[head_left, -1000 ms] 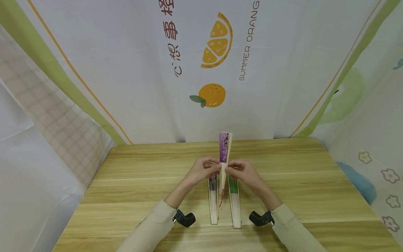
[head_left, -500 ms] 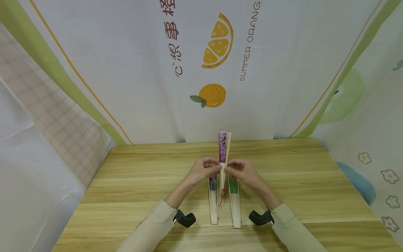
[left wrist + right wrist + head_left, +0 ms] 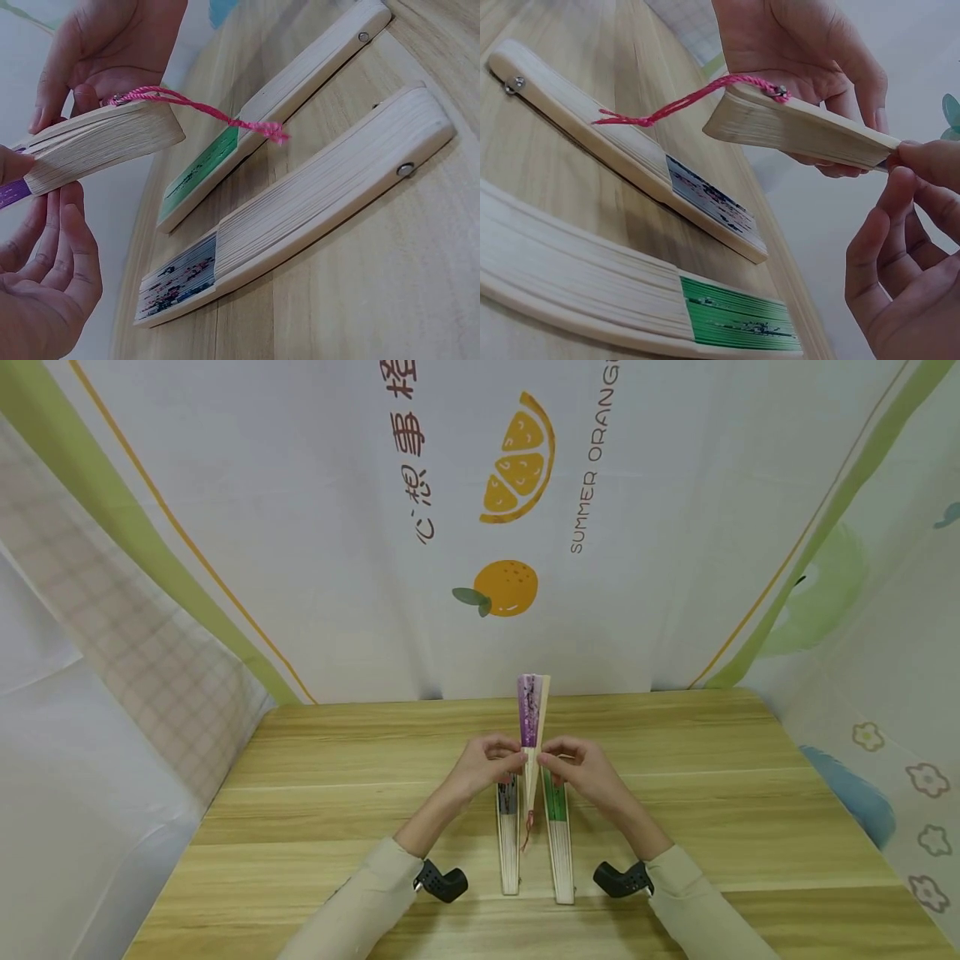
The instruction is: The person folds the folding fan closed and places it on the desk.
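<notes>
Both hands pinch a purple folding fan (image 3: 529, 710) above the table, its purple end up and its pale wooden end down. The left hand (image 3: 483, 766) grips its left side and the right hand (image 3: 577, 768) its right side, thumbs toward the middle. A pink cord tassel (image 3: 202, 111) hangs from the fan's rivet end. The fan is nearly folded, with one outer rib standing slightly apart. Beneath lie two folded fans: a grey-black patterned fan (image 3: 509, 852) on the left and a green fan (image 3: 560, 852) on the right. The hands partly cover their upper ends in the head view.
The wooden table (image 3: 337, 827) stretches out to both sides. A white curtain (image 3: 645, 568) with orange prints hangs behind its far edge, and more cloth hangs at left and right. Black wrist cameras (image 3: 442, 881) sit on both forearms.
The purple fan's upper end has shifted slightly to the left and turned a little, showing more of its folds. Both hands hold almost the same place, and the two lying fans are unmoved.
</notes>
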Tool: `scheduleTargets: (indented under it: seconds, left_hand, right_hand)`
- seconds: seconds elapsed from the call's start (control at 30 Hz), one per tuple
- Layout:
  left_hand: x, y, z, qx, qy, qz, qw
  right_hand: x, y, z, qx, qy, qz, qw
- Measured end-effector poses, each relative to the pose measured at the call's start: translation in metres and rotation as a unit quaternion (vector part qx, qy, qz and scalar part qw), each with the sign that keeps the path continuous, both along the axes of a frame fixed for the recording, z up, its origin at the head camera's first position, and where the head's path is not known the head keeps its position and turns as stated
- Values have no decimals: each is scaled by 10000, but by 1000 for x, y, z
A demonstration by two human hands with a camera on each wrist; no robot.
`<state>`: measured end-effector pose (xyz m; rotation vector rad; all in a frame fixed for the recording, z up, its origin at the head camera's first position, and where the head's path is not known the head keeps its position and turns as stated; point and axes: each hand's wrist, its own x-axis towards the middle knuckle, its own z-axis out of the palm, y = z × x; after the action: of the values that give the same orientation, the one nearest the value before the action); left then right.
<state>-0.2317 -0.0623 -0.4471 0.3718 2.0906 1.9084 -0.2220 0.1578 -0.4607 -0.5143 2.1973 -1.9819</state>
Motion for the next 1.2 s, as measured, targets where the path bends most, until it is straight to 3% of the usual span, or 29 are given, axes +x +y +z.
scheduleTargets:
  seconds: [0.3, 0.6, 0.97, 1.2]
  left_hand:
    - [0, 2, 0, -9, 7, 11, 10000]
    - [1, 0, 1, -1, -49, -200, 9998]
    - [2, -4, 2, 171, -175, -421, 9988]
    - [2, -3, 2, 127, -241, -327, 9991]
  right_hand:
    - [1, 0, 1, -43, 257, 40, 9997]
    - [1, 0, 2, -99, 348, 56, 9993]
    - [1, 0, 2, 5, 228, -33, 9997]
    - [0, -1, 1, 4, 166, -35, 9999]
